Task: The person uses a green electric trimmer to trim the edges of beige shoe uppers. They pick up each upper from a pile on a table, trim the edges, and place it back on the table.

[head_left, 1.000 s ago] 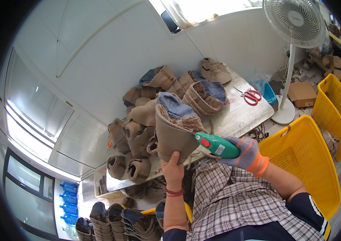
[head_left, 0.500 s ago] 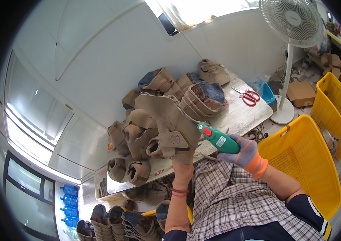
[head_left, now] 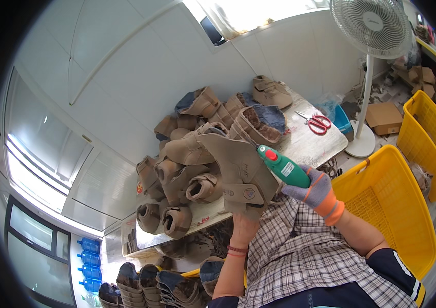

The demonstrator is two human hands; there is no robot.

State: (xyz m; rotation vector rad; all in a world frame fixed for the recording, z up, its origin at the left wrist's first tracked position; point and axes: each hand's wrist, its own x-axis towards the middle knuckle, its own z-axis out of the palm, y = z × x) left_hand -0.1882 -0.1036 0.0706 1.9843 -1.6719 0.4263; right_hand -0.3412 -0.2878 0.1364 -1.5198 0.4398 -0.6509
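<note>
My left hand (head_left: 245, 229), bare with a red cord at the wrist, is closed on the lower end of a tan shoe upper (head_left: 243, 172). The upper has a strap with a round badge and is held up over the table's front edge; it hides most of my left fingers. My right hand (head_left: 316, 192), in a grey and orange glove, is wrapped round a green handheld power tool (head_left: 285, 167) with a red button. The tool's thin tip points up and left at the upper's right edge; whether it touches is unclear.
More tan shoe uppers (head_left: 176, 220) are heaped on the white table (head_left: 213, 213), some with blue and brown lining. Red-handled scissors (head_left: 319, 124) lie at its right. Yellow baskets (head_left: 408, 205) and a standing fan (head_left: 367, 102) are to the right; stacked uppers (head_left: 177, 287) sit below left.
My left hand has moved the shoe upper right and slightly down, uncovering more of the heap behind it. The power tool has shifted a little up and right with my right hand.
</note>
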